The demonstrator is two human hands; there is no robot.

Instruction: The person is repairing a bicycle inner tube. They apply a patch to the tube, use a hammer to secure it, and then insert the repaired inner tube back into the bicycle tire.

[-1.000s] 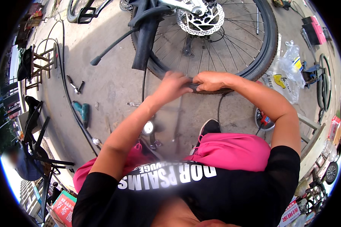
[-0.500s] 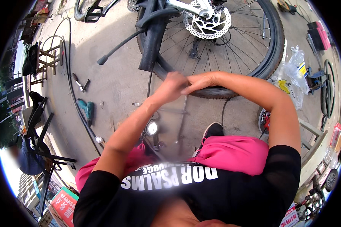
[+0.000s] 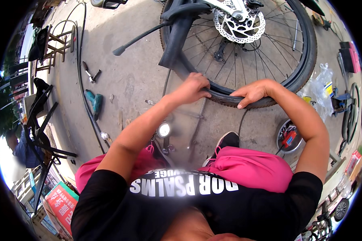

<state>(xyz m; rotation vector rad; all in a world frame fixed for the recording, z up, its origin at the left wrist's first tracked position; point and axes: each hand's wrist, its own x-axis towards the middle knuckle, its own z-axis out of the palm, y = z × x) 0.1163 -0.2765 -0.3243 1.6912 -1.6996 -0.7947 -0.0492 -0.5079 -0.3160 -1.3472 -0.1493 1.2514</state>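
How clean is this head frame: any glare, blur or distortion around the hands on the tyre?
Head view: heavy fisheye bending, black corners. Daylight is even; the left hand, right hand and tyre are sharp. A hazy glare patch washes out the shirt, and the bottom edge is blurred.

A teal power drill [image 3: 93,102] lay on the concrete beside a long black hose [image 3: 83,92] — a small hammer [image 3: 90,74] sat farther up. A wooden stool [image 3: 54,46] stood at far left, and a clear plastic bag [image 3: 320,86] lay to the right.
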